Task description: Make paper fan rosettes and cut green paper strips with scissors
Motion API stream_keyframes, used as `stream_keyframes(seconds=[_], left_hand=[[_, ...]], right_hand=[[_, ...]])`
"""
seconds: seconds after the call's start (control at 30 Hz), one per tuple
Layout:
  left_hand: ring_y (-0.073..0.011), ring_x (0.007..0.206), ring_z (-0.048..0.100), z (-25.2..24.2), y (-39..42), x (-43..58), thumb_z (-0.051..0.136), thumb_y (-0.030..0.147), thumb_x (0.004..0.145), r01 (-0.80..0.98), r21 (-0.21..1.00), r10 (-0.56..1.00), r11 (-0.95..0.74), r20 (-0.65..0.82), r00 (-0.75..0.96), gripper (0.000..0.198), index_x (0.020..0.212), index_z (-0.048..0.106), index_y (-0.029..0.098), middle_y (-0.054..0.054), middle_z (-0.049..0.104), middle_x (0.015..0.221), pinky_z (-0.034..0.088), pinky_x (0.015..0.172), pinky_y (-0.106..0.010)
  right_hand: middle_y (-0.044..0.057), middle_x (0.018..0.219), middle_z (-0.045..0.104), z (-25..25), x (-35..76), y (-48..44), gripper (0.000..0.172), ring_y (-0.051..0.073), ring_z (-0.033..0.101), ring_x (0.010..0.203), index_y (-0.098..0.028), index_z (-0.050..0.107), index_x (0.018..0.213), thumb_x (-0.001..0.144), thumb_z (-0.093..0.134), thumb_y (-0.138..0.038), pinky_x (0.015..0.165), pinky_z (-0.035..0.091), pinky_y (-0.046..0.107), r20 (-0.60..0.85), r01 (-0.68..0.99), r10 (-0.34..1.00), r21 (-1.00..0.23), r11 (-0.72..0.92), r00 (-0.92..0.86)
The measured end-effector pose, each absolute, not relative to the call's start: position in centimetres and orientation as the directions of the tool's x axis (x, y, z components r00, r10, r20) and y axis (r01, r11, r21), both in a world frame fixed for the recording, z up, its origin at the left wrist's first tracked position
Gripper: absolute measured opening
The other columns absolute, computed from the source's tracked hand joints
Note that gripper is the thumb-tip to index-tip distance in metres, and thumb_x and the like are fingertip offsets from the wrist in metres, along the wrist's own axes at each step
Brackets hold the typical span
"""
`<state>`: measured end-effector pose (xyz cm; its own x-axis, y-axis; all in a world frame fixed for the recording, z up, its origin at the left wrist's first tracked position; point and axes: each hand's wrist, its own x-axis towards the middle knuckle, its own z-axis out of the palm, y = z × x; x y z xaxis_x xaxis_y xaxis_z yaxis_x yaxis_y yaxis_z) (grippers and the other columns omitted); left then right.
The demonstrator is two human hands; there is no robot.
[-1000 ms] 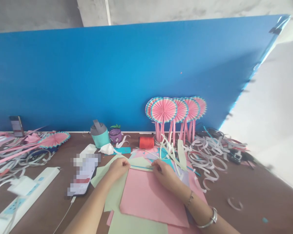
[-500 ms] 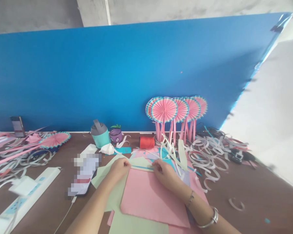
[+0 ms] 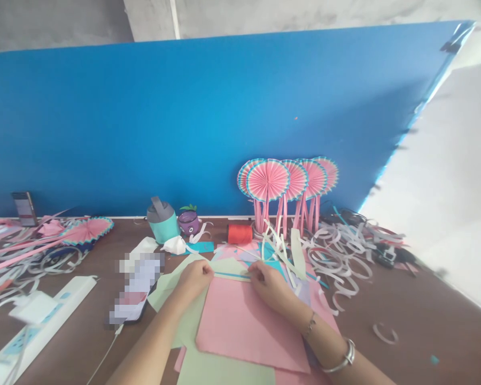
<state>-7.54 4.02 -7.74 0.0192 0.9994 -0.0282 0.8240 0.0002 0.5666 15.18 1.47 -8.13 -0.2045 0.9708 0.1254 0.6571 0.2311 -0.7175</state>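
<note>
A pink paper sheet (image 3: 252,326) lies in front of me, a narrow blue strip (image 3: 232,275) and a pale band running along its far edge. At the left end of that edge, my left hand (image 3: 195,278) is closed, thumb and fingers pinched on the paper. My right hand (image 3: 270,283) pinches the same edge farther right, its fingers curled in. The fingertips partly cover both ends of the blue strip. Pale green paper (image 3: 224,369) spreads beneath the pink sheet and out to its left.
Pleated pink paper fans (image 3: 268,181) stand against the blue panel (image 3: 144,123). A red thread spool (image 3: 239,233), a teal cup (image 3: 162,222) and a purple pot (image 3: 189,222) stand behind my hands. Curled paper strips (image 3: 340,256) lie right; a phone (image 3: 138,291) and power strip (image 3: 48,326) lie left.
The whole view has shifted very slightly. Both hands keep the same pinch on the paper's far edge, with no clear movement of the sheet.
</note>
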Motion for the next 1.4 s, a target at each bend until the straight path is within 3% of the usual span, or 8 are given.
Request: stream_keyframes(seconds=[1.1, 1.4], left_hand=[[-0.0151, 0.065, 0.056, -7.1, 3.35, -6.85, 0.048, 0.011, 0.068, 0.886, 0.463, 0.999, 0.026, -0.029, -0.014, 0.013, 0.059, 0.053, 0.02, 0.0, 0.061, 0.066, 0.031, 0.055, -0.024], [-0.0155, 0.067, 0.056, -7.39, 3.49, -6.83, 0.049, 0.012, 0.069, 0.895, 0.445, 1.0, 0.027, -0.018, -0.021, 0.012, 0.06, 0.053, 0.02, -0.001, 0.061, 0.067, 0.03, 0.055, -0.024]], right_hand=[[0.004, 0.072, 0.06, -8.26, 14.9, 1.76, 0.028, 0.016, 0.056, 0.068, -0.016, 0.058, 0.09, 0.069, 0.041, -0.005, 0.061, 0.035, 0.022, 0.112, 0.725, 0.977, -0.656, 0.21, -0.181], [0.002, 0.068, 0.056, -8.45, 14.66, 1.72, 0.031, 0.014, 0.05, 0.063, -0.014, 0.057, 0.089, 0.066, 0.041, -0.001, 0.058, 0.031, 0.022, 0.128, 0.749, 0.975, -0.624, 0.221, -0.181]])
